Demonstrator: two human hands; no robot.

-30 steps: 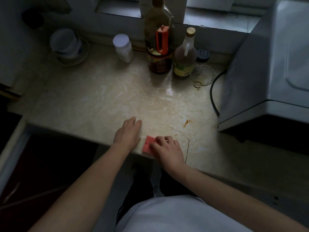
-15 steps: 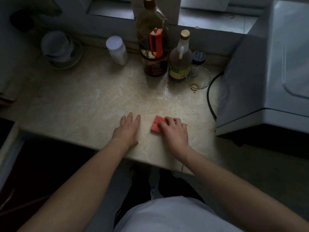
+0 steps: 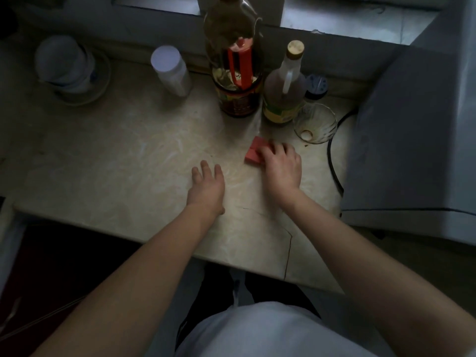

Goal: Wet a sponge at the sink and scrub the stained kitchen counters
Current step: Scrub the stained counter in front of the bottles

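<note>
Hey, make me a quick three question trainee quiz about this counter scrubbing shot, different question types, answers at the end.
1. True or false: the left hand holds the sponge.
2. Which stands nearest the sponge? A) glass B) stacked bowls C) white jar
3. Fill in: the right hand presses the sponge onto the ____.

Key
1. False; it lies flat on the counter.
2. A
3. counter
</note>
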